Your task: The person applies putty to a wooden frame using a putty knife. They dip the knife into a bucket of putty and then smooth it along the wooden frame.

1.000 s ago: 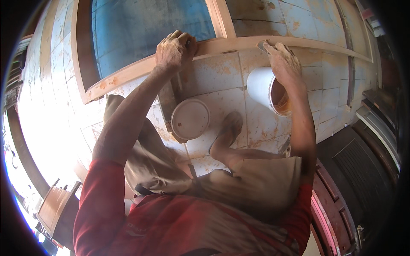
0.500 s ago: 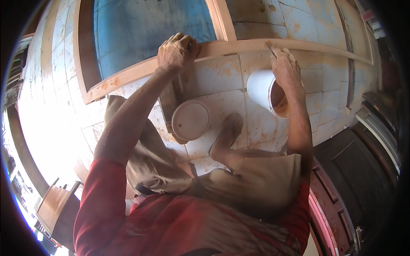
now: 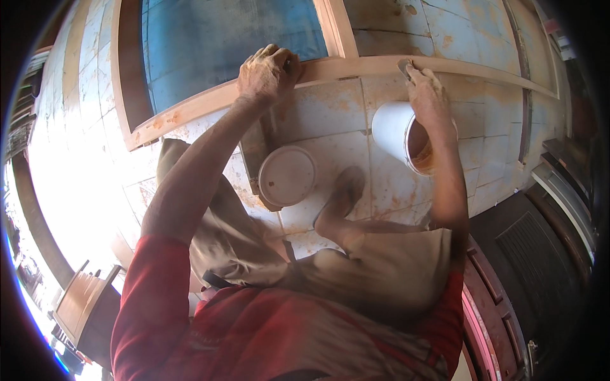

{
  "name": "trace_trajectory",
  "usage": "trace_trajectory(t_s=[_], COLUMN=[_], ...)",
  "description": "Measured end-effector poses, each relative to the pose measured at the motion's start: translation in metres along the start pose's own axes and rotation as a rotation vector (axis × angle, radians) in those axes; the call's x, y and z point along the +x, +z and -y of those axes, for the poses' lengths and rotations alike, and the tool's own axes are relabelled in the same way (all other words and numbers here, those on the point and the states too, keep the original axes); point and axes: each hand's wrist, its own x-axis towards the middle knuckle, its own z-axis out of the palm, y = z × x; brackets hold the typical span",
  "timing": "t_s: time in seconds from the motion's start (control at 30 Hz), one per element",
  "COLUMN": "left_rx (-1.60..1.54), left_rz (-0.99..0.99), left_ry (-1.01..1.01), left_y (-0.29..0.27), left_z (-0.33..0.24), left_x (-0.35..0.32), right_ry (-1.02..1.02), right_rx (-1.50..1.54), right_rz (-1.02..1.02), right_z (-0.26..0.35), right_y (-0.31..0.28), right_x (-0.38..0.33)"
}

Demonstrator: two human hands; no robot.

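A pale wooden frame rail (image 3: pixel 356 66) runs across the tiled floor, with a blue panel (image 3: pixel 222 38) behind it. My left hand (image 3: pixel 267 70), dusty, is curled over the rail's edge and grips it. Further right on the same rail, my right hand (image 3: pixel 429 95) presses a small grey scraper (image 3: pixel 405 63) against the wood. Just below my right hand lies a white bucket (image 3: pixel 397 130), tipped toward me, with orange-brown paste inside. A round white lid (image 3: pixel 286 176) lies on the tiles between my arms.
My bent leg and bare foot (image 3: pixel 343 197) rest on the stained tiles (image 3: pixel 330 120) below the lid. A dark wooden door (image 3: pixel 534 254) lies at the right, and a small wooden piece of furniture (image 3: pixel 82 301) stands at lower left. Bright sunlight washes out the left tiles.
My right hand has slid a little to the right along the rail with the scraper. My left hand keeps its grip in the same spot.
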Motion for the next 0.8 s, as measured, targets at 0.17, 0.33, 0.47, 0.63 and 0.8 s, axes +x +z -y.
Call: trace_trajectory(t_s=[0.17,0.33,0.47,0.63,0.8], left_rx=[0.004,-0.018,-0.034,-0.030,-0.036], left_rz=[-0.029,-0.032,-0.020,-0.021,-0.035], left_ry=[0.020,0.043,0.015,0.018,0.039], left_y=[0.000,-0.001,-0.008,-0.001,-0.004], left_z=[0.004,0.001,0.001,0.001,0.004], left_x=[0.002,0.001,0.000,0.000,-0.004], right_ry=[0.016,0.029,0.108,0.227,0.081], right_rx=[-0.028,-0.052,0.068,0.415,0.469], right_rz=[0.007,0.148,0.179,0.054,-0.008], right_z=[0.004,-0.001,-0.003,-0.022,0.013], right_y=[-0.009,-0.017,-0.054,-0.031,-0.050], right_x=[0.000,0.003,-0.040,-0.116,-0.113])
